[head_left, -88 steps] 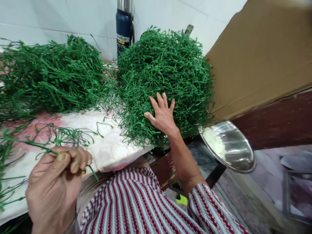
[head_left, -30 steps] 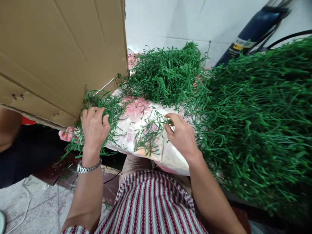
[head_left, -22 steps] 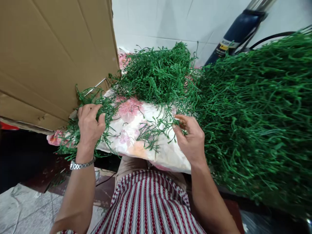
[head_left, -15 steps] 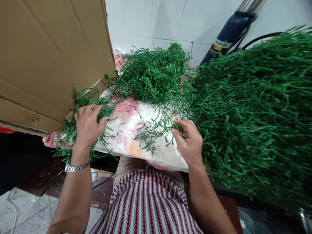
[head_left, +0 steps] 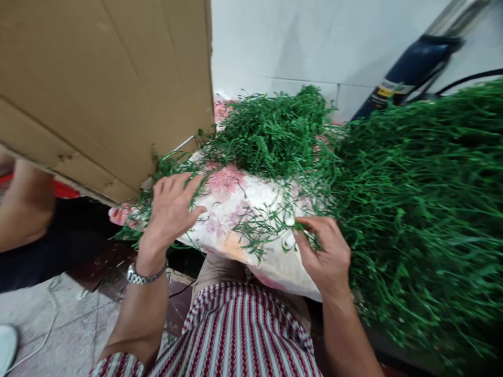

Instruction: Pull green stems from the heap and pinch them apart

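Note:
My right hand [head_left: 324, 251] pinches a thin green artificial plant sprig [head_left: 261, 230] between thumb and fingertips. The sprig's branched tips fan out to the left over a flowered cloth [head_left: 220, 238]. My left hand [head_left: 173, 207], with a metal watch at the wrist, has its fingers spread and holds nothing. It hovers over or rests on loose sprigs at the cloth's left side; whether it touches them I cannot tell. Behind both hands lies a tangled heap of green sprigs [head_left: 275, 136].
A tall cardboard sheet [head_left: 106, 89] stands at the left. A much larger mass of green sprigs [head_left: 424, 225] fills the right side. Against the tiled wall [head_left: 271, 47] leans a dark blue cylinder [head_left: 408, 68]. Another person's bent limb [head_left: 31, 204] shows at the far left.
The view has swung left, so everything sits further right. Another person's limb has come into view. My left hand's fingers are spread wider; my right hand keeps its pinch.

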Tool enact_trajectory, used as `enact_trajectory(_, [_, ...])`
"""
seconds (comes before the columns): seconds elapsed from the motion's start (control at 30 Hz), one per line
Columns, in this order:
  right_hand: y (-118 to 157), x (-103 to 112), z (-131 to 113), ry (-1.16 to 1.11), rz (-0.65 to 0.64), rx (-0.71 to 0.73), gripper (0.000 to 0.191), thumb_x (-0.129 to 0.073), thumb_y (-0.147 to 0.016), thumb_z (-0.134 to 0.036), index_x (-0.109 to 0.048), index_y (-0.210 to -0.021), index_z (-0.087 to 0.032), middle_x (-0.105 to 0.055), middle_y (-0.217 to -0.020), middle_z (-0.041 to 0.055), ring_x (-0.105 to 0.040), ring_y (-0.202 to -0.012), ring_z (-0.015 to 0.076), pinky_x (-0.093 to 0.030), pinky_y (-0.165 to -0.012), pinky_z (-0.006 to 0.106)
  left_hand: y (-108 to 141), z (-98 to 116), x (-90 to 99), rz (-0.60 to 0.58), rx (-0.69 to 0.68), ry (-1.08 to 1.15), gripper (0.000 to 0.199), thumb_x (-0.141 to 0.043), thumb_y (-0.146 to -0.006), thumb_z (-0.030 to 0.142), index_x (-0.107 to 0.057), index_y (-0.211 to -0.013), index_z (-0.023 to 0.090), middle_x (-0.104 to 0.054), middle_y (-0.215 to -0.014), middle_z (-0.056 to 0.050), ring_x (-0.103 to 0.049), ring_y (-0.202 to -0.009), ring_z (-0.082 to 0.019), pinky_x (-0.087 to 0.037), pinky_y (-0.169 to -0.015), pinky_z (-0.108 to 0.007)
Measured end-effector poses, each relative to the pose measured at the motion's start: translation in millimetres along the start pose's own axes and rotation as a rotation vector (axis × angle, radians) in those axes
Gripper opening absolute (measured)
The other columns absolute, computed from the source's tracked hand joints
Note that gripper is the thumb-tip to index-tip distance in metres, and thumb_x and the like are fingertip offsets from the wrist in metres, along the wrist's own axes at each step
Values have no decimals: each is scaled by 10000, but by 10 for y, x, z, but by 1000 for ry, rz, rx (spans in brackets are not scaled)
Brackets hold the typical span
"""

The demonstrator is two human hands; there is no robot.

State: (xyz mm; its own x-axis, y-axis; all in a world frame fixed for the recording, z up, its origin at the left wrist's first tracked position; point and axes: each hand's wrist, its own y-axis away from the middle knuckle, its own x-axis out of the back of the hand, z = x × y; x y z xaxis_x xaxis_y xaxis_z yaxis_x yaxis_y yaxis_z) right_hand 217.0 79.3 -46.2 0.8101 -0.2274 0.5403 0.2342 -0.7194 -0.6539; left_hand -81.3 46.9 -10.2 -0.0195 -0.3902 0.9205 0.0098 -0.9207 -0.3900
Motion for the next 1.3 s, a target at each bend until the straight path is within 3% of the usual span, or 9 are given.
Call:
enact_trajectory(0.1, [27, -25, 58, 20, 8, -6, 217, -605, -757, -125, -611, -966, -181, -598, -876, 47, -575, -824, 161, -491, -734, 303, 117, 41, 154, -4, -121, 70, 682, -613, -729, 459, -378, -1327, 230, -447, -1342, -118, -382, -1243, -322, -209, -1069, -545])
enact_trajectory(0.23, [14, -68, 98, 46, 60, 16, 235, -644, -724, -129, -632, -953, -181, -618, -865, 45, -592, -788, 160, -501, -722, 302, 262, 320, 268, 331, -221, 375, 458, -602, -772, 323, -488, -1204, 219, -586, -1138, -84, -491, -1139, -247, -331, -1035, -480])
enact_trajectory(0.37, [-25, -42, 97, 138, 130, 77, 283, -690, -676, -120, -648, -949, -180, -645, -852, 43, -615, -766, 165, -516, -709, 294, 278, 488, 45, 435, -248, 505, 209, -550, -758, 111, -589, -950, 184, -644, -915, -64, -568, -924, -192, -460, -863, -392])
enact_trajectory(0.47, [-21, 11, 124, 204, 160, 75, 310, -710, -655, -117, -657, -949, -201, -659, -834, 32, -624, -738, 165, -525, -691, 290, 333, 357, -104, 527, -69, 367, 245, -524, -722, 48, -606, -920, 168, -640, -926, -86, -549, -932, -211, -445, -830, -408])
enact_trajectory(0.53, [-3, 30, 166, 236, 162, 55, 329, -715, -654, -126, -658, -962, -227, -667, -836, 28, -629, -720, 171, -527, -671, 296, 404, 193, -126, 498, 13, 259, 295, -517, -714, 53, -613, -961, 181, -624, -1003, -96, -526, -978, -234, -427, -838, -432])
enact_trajectory(0.73, [16, -11, 291, 290, 174, 177, 466, -779, -574, -170, -646, -992, -327, -671, -743, 21, -615, -588, 196, -479, -484, 297, 518, -249, -158, 147, 40, 102, 284, -461, -768, 76, -643, -948, 199, -576, -1127, -100, -450, -1134, -271, -388, -936, -483])
enact_trajectory(0.93, [25, -33, 235, 275, 120, 116, 466, -750, -614, -144, -633, -1029, -324, -674, -795, 24, -629, -639, 192, -493, -533, 297, 567, -423, -329, 191, 27, 201, 249, -444, -747, 29, -633, -828, 170, -562, -1117, -100, -438, -1162, -251, -427, -953, -474])
enact_trajectory(1.2, [24, -78, 277, 283, 108, 148, 401, -745, -609, -142, -643, -961, -304, -675, -775, 22, -637, -618, 195, -498, -552, 290, 612, -448, -267, 91, -67, 145, 307, -437, -714, -7, -656, -810, 186, -548, -1158, -84, -390, -1248, -250, -303, -1065, -536])
enact_trajectory(1.3, [12, -79, 315, 301, 112, 185, 386, -733, -610, -153, -638, -946, -316, -679, -742, 16, -637, -594, 201, -495, -525, 292, 610, -442, -246, 138, -74, 199, 263, -465, -751, 34, -667, -778, 200, -580, -1133, -71, -425, -1223, -239, -329, -1049, -530])
